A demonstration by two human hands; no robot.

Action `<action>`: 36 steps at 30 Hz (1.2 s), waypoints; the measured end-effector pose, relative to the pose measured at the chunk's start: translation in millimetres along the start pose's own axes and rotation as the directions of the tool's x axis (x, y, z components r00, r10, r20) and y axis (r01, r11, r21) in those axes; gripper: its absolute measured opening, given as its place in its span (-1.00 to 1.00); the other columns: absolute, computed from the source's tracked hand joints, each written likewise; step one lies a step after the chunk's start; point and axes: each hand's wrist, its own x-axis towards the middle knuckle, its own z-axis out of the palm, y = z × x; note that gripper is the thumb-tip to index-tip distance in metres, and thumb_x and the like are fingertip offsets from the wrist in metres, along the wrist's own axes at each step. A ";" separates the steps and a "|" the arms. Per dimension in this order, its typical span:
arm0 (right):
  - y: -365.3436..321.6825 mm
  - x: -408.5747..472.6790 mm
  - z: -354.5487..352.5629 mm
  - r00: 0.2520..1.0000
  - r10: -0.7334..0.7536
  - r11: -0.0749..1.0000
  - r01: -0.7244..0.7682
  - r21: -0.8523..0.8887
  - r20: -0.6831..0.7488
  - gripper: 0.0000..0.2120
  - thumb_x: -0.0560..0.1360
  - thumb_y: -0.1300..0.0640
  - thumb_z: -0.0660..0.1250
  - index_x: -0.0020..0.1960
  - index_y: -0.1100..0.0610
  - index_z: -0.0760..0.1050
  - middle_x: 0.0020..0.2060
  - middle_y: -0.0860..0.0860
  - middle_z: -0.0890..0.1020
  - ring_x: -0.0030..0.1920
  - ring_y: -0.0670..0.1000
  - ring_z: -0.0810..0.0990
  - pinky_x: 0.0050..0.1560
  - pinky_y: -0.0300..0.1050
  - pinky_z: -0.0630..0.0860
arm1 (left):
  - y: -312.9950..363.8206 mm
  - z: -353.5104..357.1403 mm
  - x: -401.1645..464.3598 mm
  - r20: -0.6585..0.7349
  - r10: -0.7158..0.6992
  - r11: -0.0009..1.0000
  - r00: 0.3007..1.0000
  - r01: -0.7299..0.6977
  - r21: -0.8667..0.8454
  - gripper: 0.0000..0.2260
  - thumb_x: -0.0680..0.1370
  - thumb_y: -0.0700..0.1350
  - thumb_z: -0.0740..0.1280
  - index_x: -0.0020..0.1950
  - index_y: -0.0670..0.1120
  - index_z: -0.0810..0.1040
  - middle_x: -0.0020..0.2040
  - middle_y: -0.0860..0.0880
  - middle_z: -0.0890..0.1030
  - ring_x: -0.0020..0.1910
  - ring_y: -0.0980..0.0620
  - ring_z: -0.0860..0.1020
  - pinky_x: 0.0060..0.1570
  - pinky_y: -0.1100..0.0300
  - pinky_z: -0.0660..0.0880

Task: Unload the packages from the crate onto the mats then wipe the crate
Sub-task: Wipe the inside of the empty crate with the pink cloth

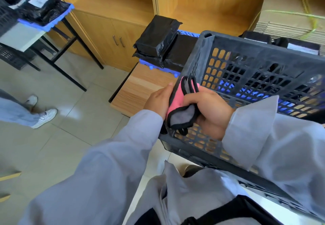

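While both hands hold one folded cloth (pixel 182 105), the dark crate (pixel 263 63) sits tilted in front of the person, with its open side facing them. The cloth is pink and grey with a black edge. The left hand (pixel 158 100) lies flat against the pink side of it. The right hand (pixel 209 108) is curled tight around the other side, and its arm reaches in over the near wall of the crate. Both arms are in grey sleeves. You can see no packages inside the crate. Black packages (pixel 156 38) are piled on a blue mat (pixel 158 68) on the wooden worktop (pixel 140 87), just beside the left wall of the crate. More black packages (pixel 297 45) show behind the far wall of the crate. Far to the left, another blue mat (pixel 51 22) on a second worktop holds more black packages (pixel 40 5). Someone else's white shoes (pixel 44 115) stand on the tiled floor (pixel 61 145)
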 end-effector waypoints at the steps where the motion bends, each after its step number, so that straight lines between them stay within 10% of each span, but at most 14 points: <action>1: -8.2 1.3 -6.7 0.999 0.013 1.000 -0.014 0.025 0.052 -0.71 0.42 0.48 0.22 0.02 0.23 0.57 -0.16 0.19 0.66 -0.15 0.16 0.66 -0.05 0.03 0.63 | 0.4 0.2 -0.7 -0.006 -0.020 1.000 1.000 0.021 0.014 -0.63 0.64 0.14 0.08 -0.07 -0.03 0.58 -0.22 0.10 0.56 -0.22 0.11 0.50 -0.22 0.25 0.34; 7: -11.9 66.9 -75.4 0.943 0.287 0.954 -0.297 -0.032 -0.170 -0.82 0.54 0.39 0.21 0.11 0.27 0.47 -0.14 0.14 0.62 -0.16 0.11 0.62 0.13 0.09 0.58 | 6.4 2.3 -6.7 0.011 -0.175 0.984 0.984 0.175 0.034 -0.51 0.59 0.31 0.02 0.22 0.05 0.56 0.22 -0.02 0.57 0.22 -0.09 0.49 0.16 0.07 0.33; 11: 47.3 96.5 -92.2 0.850 0.468 0.825 -0.518 -0.225 -0.243 -0.91 0.54 0.40 0.23 -0.11 0.26 0.39 -0.34 0.12 0.49 -0.39 0.07 0.50 -0.37 -0.10 0.42 | 12.7 3.3 -4.2 0.026 -0.285 0.958 0.958 0.285 0.016 -0.41 0.47 0.42 0.12 0.28 0.06 0.55 0.27 0.02 0.56 0.25 -0.10 0.50 0.35 -0.05 0.33; 15: 89.3 120.3 -79.3 0.861 0.435 0.822 -0.499 -0.276 -0.262 -0.84 0.48 0.42 0.29 0.04 0.29 0.39 -0.34 0.16 0.49 -0.42 0.12 0.52 -0.55 -0.20 0.47 | 20.4 4.4 10.9 0.157 -0.351 0.933 0.923 0.359 -0.021 -0.35 0.35 0.51 0.17 0.21 0.11 0.61 0.20 -0.03 0.63 0.20 -0.11 0.58 0.30 -0.14 0.39; 20: 105.9 137.9 -61.3 0.893 0.372 0.741 -0.449 -0.499 -0.252 -0.87 0.45 0.21 0.42 -0.07 0.25 0.53 -0.13 0.09 0.60 -0.01 0.16 0.62 0.12 0.03 0.59 | 41.3 21.1 14.3 -0.102 -0.361 0.926 0.927 0.370 0.079 -0.31 0.49 0.41 0.14 0.41 -0.06 0.44 0.39 -0.08 0.46 0.36 -0.13 0.42 0.38 0.03 0.28; 27: 130.2 172.2 -73.5 0.905 0.380 0.765 -0.424 -0.485 -0.191 -0.56 0.34 0.21 0.37 0.23 0.12 0.55 0.04 0.09 0.64 0.03 0.15 0.61 0.16 0.08 0.57 | 26.7 26.2 29.4 -0.139 -0.341 0.915 0.930 0.362 0.179 -0.17 0.20 0.59 0.05 0.19 0.09 0.61 0.15 0.02 0.64 0.17 -0.11 0.57 0.27 -0.10 0.40; 33: 95.6 136.7 -66.3 0.925 0.368 0.898 -0.379 -0.224 -0.093 -0.47 0.47 0.41 0.25 0.40 0.09 0.42 0.10 0.15 0.61 0.00 0.18 0.62 -0.26 -0.06 0.62 | 35.7 29.0 22.0 -0.154 -0.285 0.913 0.946 0.317 0.258 -0.41 0.54 0.39 -0.01 0.34 0.05 0.46 0.16 0.12 0.43 0.14 0.07 0.37 0.16 0.15 0.21; 36: 70.1 115.1 -58.9 0.957 0.285 0.941 -0.289 -0.176 -0.052 -0.67 0.49 0.42 0.23 0.08 0.06 0.55 -0.01 0.16 0.64 -0.10 0.14 0.63 -0.31 -0.08 0.56 | 36.9 29.5 19.3 -0.162 -0.261 0.907 0.952 0.299 0.295 -0.41 0.57 0.35 -0.03 0.38 0.01 0.43 0.15 0.09 0.41 0.15 0.02 0.37 0.11 0.10 0.21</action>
